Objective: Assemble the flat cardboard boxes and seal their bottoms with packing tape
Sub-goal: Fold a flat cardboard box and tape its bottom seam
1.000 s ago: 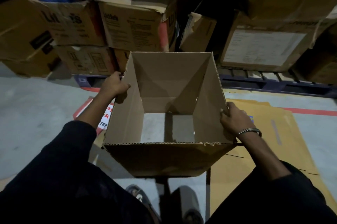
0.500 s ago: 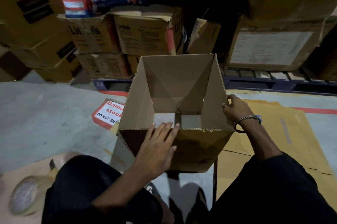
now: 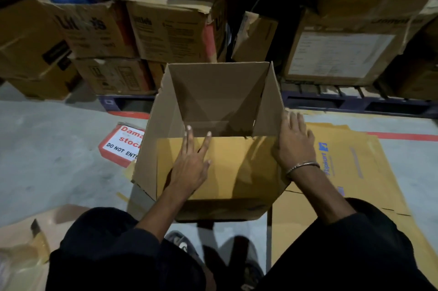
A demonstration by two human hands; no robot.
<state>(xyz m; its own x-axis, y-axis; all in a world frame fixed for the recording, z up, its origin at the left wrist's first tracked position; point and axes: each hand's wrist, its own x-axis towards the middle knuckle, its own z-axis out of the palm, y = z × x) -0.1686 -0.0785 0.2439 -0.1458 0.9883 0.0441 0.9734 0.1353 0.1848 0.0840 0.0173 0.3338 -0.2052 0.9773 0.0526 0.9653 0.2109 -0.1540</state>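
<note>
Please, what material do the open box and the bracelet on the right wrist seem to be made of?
Open box: corrugated cardboard, matte brown; the torn left rim appears fluted. Bracelet: probably metal, since it is thin, silvery and glints; the exact metal cannot be told.

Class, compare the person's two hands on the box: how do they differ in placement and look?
The left hand presses flat on the near flap; the right hand lies against the box's right side. The right wrist wears a bangle; the left is bare. Both have straight fingers.

Damaged-stock floor sign [image 3: 122, 145]; stacked printed cartons [image 3: 170, 29]; pallet [image 3: 355, 102]
</note>
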